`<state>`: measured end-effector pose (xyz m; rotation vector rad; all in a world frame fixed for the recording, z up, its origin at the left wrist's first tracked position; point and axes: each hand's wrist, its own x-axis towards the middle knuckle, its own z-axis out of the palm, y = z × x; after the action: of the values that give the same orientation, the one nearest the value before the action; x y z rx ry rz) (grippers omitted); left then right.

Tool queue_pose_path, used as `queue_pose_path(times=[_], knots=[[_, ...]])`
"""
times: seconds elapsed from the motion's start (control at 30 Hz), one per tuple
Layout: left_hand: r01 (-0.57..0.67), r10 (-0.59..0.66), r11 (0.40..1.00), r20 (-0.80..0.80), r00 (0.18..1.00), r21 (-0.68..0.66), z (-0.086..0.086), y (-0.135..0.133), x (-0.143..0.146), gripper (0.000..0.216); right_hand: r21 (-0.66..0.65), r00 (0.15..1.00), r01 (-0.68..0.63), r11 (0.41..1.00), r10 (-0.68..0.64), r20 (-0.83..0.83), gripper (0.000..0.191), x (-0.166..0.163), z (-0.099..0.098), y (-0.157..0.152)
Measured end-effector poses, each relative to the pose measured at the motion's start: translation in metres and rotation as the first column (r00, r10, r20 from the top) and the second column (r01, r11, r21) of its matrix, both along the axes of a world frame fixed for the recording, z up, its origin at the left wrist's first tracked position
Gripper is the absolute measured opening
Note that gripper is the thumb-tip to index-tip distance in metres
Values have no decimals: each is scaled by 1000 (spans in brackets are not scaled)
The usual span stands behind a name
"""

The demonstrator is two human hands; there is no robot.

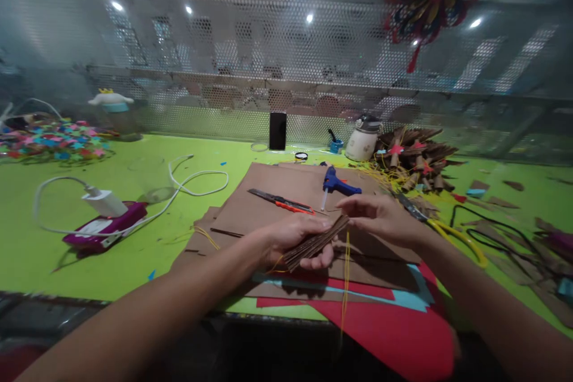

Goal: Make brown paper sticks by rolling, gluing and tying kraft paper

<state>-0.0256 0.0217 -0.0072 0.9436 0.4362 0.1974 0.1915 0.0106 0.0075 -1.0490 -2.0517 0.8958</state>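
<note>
A narrow bundle of pleated brown paper lies tilted in my left hand, whose thumb and fingers are closed around it. My right hand has its fingertips at the upper right end of the bundle, closed about that tip. Yellow string hangs below this end past the table edge. Under both hands are stacked brown paper sheets. An orange-and-black utility knife and a blue glue gun lie on the sheets just beyond my hands.
Yellow-handled scissors lie beside my right forearm. Red paper overhangs the table's front edge. Finished-looking brown paper pieces are heaped near a white bottle. A phone stands at the back; a white cable crosses the left.
</note>
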Motion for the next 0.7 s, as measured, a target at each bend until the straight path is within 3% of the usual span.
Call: queue_pose_path(times=[0.13, 0.23, 0.33, 0.47, 0.53, 0.6, 0.7], knots=[[-131, 129, 991, 50, 990, 25, -4, 1, -2, 25, -136, 993, 46, 990, -60, -100, 27, 0, -4, 17], [-194, 193, 981, 69, 979, 20, -4, 1, -4, 25, -160, 978, 115, 980, -140, -152, 27, 2, -5, 27], [-234, 235, 972, 55, 971, -11, -3, 1, -5, 26, -101, 976, 168, 981, -179, -123, 27, 4, -6, 37], [-269, 271, 962, 67, 960, -43, -2, 0, -5, 25, 147, 943, 280, 949, -301, 144, 26, 7, -4, 56], [-268, 271, 962, 60, 961, -58, -3, 1, -5, 25, 309, 850, 313, 898, -410, 331, 25, 8, -4, 67], [-274, 277, 959, 44, 960, -66, -4, 1, -6, 27, 438, 696, 283, 853, -497, 519, 27, 8, -6, 77], [-302, 303, 952, 12, 953, -55, -7, 3, -6, 28, 496, 464, 209, 843, -532, 708, 30, 6, -13, 87]])
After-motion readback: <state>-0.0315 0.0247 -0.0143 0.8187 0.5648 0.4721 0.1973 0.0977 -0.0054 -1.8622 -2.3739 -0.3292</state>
